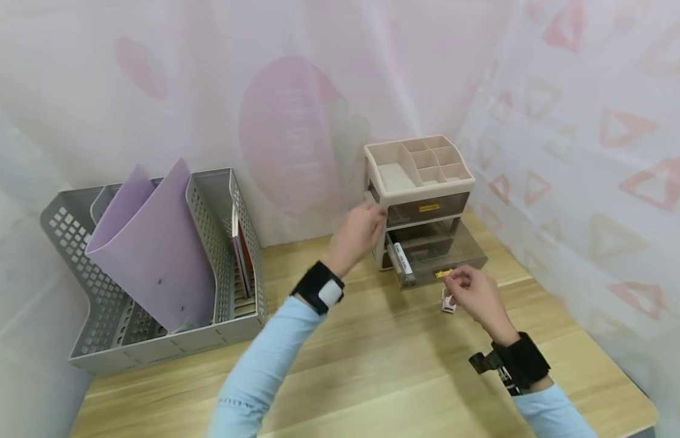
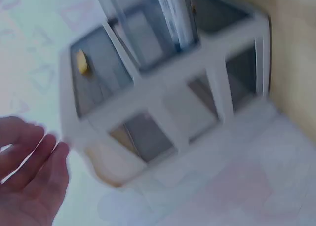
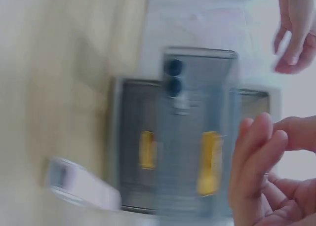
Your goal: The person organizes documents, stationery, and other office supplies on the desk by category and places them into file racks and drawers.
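Observation:
A beige desktop drawer unit (image 1: pixel 422 193) stands on the table, its middle see-through drawer (image 1: pixel 466 246) pulled out. Inside that drawer, at its left, lies a white printed stick-shaped item (image 1: pixel 403 258). My right hand (image 1: pixel 478 298) is at the drawer's yellow handle (image 1: pixel 442 274), fingers loosely bent; in the right wrist view the fingertips (image 3: pixel 266 132) look apart from the handle, with nothing visible between them. A small white and pink item (image 1: pixel 448 301) lies on the table under this hand. My left hand (image 1: pixel 357 234) hovers by the unit's left side, fingers relaxed and holding nothing visible.
A grey perforated file holder (image 1: pixel 224 331) stands at the left, with a purple folder (image 1: pixel 159 261) and thin books (image 1: pixel 242 258) in it. Patterned curtains hang behind and to the right. The unit's top has several compartments (image 1: pixel 424 159).

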The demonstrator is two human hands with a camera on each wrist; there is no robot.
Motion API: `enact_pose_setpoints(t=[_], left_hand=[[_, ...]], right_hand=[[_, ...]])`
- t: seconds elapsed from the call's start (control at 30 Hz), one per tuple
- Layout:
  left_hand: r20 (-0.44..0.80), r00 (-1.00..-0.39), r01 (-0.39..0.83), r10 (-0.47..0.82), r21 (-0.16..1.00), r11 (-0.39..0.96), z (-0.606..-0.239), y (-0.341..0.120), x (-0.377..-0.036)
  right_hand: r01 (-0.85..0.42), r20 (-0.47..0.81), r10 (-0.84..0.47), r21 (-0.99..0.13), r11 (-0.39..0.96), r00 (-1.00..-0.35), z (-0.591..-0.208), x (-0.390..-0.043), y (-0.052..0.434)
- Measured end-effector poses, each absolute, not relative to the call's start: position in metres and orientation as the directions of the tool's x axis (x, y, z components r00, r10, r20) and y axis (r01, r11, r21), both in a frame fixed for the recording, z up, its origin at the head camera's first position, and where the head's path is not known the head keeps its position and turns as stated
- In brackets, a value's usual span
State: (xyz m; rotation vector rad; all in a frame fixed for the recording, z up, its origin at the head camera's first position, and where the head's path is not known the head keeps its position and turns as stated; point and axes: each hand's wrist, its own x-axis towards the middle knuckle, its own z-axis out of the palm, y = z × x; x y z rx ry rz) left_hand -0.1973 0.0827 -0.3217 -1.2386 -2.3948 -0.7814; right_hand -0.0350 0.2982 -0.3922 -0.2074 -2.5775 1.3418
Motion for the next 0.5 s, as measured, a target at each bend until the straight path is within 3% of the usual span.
enact_pose_setpoints(t=[0.1,0.2,0.5], left_hand=[[0.559,-0.521,0.842,0.645,0.212,0.497,-0.302,0.088,-0.219],[0.523,-0.489,0.847,0.698,0.093,0.523,-0.295,0.097,-0.237],[0.458,-0.523,0.793,0.719,-0.046,0.607,-0.292,0.116,-0.244]], right_hand=[[0.096,-0.013,0.216,-0.921,0.378,-0.976,-0.405,-0.031,0.303],[0.153,-0.107,0.205,-0.962,0.226,-0.973,-0.415,-0.037,0.305],[0.162,-0.144,0.285,-0.986,0.042,-0.948,-0.424,-0.056,0.297]])
